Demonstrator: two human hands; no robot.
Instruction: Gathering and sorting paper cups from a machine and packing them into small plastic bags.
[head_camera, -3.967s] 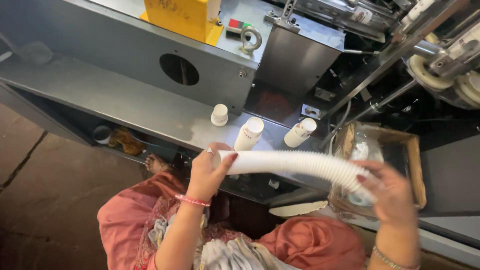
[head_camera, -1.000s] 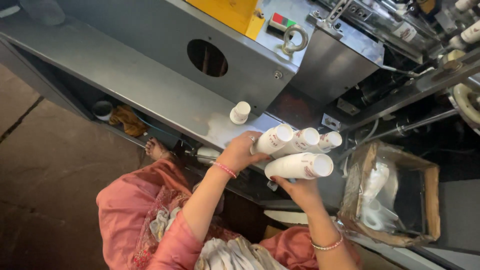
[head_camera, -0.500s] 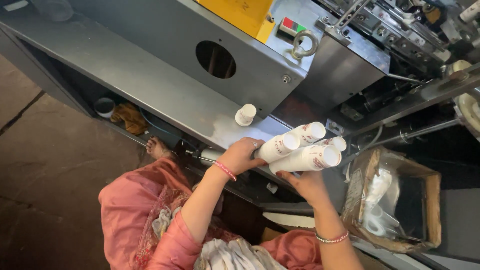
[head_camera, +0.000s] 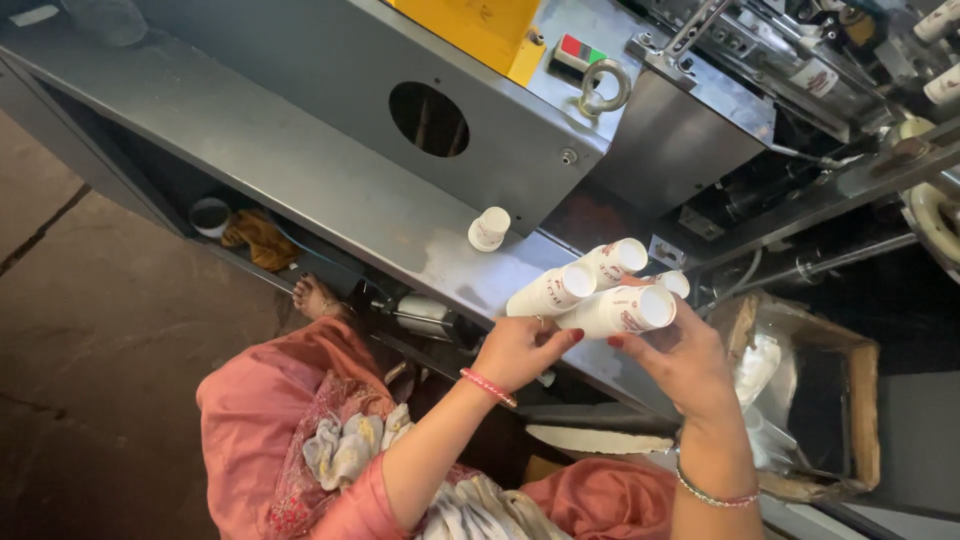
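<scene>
Both hands clamp one stack of paper cups (head_camera: 620, 310) lying sideways, left hand (head_camera: 520, 350) fingers wrapped under its base, right hand (head_camera: 685, 360) fingers curled just behind the open rim, probably steadying it beside the other stacks (head_camera: 580, 278) on the metal ledge (head_camera: 330, 190).

White paper cups (head_camera: 600, 300), grey machine shelf (head_camera: 330, 190), yellow box (head_camera: 490, 30), pink bangle (head_camera: 487, 387).

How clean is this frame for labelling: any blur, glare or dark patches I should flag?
Head view: the white cup stacks and both hands, left hand and right hand, look sharp, with no obvious motion blur; soft sheen on the grey metal shelf, no harsh glare; the recess under the shelf and the machine interior at upper right fall into deep shadow, hiding detail.
</scene>
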